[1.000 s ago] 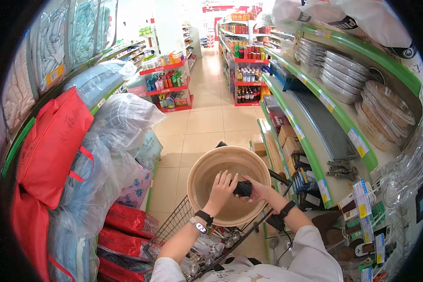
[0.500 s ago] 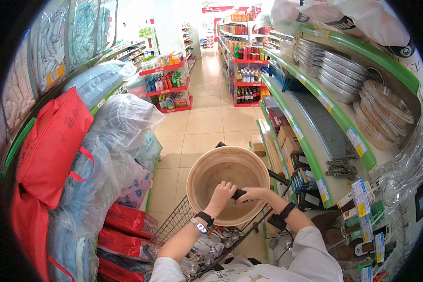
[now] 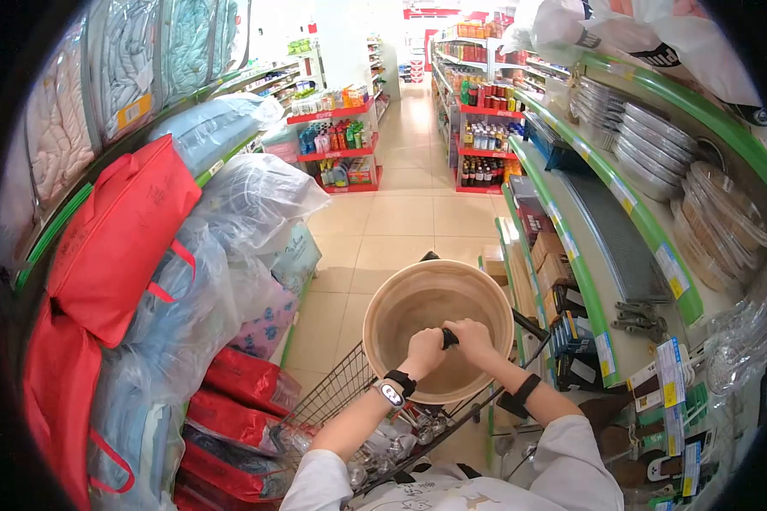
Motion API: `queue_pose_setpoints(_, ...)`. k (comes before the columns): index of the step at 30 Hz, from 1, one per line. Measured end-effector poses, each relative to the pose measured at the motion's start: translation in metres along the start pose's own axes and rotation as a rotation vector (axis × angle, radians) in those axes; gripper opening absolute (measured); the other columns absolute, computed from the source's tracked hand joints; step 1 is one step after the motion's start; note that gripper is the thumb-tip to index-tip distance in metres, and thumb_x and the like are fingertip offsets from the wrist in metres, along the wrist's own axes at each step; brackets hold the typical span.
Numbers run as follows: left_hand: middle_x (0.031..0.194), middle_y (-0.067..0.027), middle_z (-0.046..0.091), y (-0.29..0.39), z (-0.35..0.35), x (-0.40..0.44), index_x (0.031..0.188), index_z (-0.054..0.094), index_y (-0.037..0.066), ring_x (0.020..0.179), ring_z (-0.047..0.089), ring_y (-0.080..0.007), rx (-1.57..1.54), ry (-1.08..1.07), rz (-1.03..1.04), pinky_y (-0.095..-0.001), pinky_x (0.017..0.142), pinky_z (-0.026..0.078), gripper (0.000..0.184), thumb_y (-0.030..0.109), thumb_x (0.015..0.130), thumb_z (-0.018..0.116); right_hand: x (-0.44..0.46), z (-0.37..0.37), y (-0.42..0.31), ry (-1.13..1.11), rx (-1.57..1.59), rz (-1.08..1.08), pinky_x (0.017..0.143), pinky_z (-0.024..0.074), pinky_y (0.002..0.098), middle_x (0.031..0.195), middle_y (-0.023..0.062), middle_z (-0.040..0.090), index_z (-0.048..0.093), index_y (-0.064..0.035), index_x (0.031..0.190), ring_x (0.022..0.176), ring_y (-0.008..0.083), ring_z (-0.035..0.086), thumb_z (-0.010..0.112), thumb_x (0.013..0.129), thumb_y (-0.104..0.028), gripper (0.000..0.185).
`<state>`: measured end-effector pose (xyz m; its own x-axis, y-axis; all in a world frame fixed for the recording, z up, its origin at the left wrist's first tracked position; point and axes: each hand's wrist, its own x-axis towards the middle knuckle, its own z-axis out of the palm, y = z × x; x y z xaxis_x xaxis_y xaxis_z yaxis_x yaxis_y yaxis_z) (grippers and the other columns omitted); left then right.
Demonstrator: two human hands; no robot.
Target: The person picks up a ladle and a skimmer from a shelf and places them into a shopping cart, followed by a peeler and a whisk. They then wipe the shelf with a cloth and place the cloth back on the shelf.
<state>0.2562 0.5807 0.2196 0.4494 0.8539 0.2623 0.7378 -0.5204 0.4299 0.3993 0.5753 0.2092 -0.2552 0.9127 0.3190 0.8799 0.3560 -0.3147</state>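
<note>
Small black item (image 3: 449, 339), and it's right there between the two hands, held up over the mouth of the wide beige tub (image 3: 435, 308)! It's mostly covered by the fingers, so perhaps a strap or a handle; the view doesn't settle it. The left hand (image 3: 427, 353) is closed on one side of it, knuckles up, and the right hand (image 3: 472, 341) grips from the other, the two fists almost meeting. Both hands look busy working this one piece, so handling it is the step in hand, as I judge it. Any move from here calls for a firm hold on both sides, wrists clear of the tub's rim.

Out at the wrists: a pale-faced watch (image 3: 392, 393) on the left, a black band (image 3: 527, 389) on the right. Beneath, a wire shopping cart (image 3: 322, 402) juts out to the left of the tub, with shiny metal utensils (image 3: 400, 443) close to the person's body. Over on the right-hand shelving, stacked metal pans (image 3: 652, 152) stand beside plastic-wrapped round baskets (image 3: 714, 220). Across on the left, red zip bags (image 3: 119, 243) lean against bedding in clear plastic (image 3: 204, 298), and drinks displays (image 3: 488, 140) flank the aisle ahead.
</note>
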Motion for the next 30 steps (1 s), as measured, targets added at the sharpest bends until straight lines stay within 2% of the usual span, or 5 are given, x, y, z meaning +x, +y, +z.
queue_pose_setpoints(2,0.065,-0.0183,0.058,0.002,-0.003,0.002,0.062,0.056,0.000,0.065,0.058,-0.0326,-0.042,-0.030,-0.060,-0.0401,0.059,0.046,0.007,0.007,0.059,0.056,0.001,0.001,0.000,0.128,-0.047,-0.090,0.061,0.0431,0.0372,0.069,0.0061,0.055,0.056,-0.0153,0.085,0.071,0.0254,0.055,0.056,0.065,-0.009,0.021)
queue_pose_setpoints(7,0.064,-0.0227,0.056,-0.007,0.008,0.005,0.064,0.058,-0.005,0.065,0.058,-0.0342,-0.226,-0.074,-0.212,-0.0413,0.060,0.046,0.014,0.007,0.058,0.052,0.005,-0.009,-0.005,0.138,-0.104,-0.163,0.060,0.0412,0.0348,0.068,0.0042,0.052,0.056,-0.0138,0.083,0.071,0.0229,0.053,0.055,0.065,-0.008,0.019)
queue_pose_setpoints(10,0.055,-0.0203,0.055,-0.016,0.020,0.006,0.063,0.058,-0.005,0.054,0.058,-0.0302,-0.372,-0.102,-0.271,-0.0373,0.052,0.046,0.014,0.005,0.055,0.051,0.005,-0.011,-0.003,0.161,-0.116,-0.217,0.060,0.0398,0.0329,0.069,0.0032,0.052,0.056,-0.0130,0.082,0.071,0.0214,0.052,0.055,0.065,-0.009,0.018)
queue_pose_setpoints(15,0.045,-0.0081,0.050,-0.005,0.005,0.001,0.055,0.055,-0.001,0.035,0.046,-0.0160,-1.077,-0.326,-0.418,-0.0257,0.034,0.033,0.005,0.001,0.051,0.051,0.004,-0.016,-0.003,0.207,-0.103,-0.308,0.061,0.0385,0.0315,0.070,0.0024,0.051,0.057,-0.0130,0.082,0.072,0.0198,0.051,0.056,0.063,-0.012,0.020)
queue_pose_setpoints(30,0.047,-0.0047,0.048,-0.006,0.010,-0.005,0.069,0.056,0.001,0.034,0.041,-0.0124,-1.249,-0.413,-0.525,-0.0232,0.033,0.028,0.016,0.002,0.054,0.053,0.005,-0.021,0.002,0.287,-0.051,-0.411,0.058,0.0390,0.0318,0.067,0.0027,0.047,0.056,-0.0127,0.079,0.068,0.0199,0.050,0.054,0.062,-0.015,0.017)
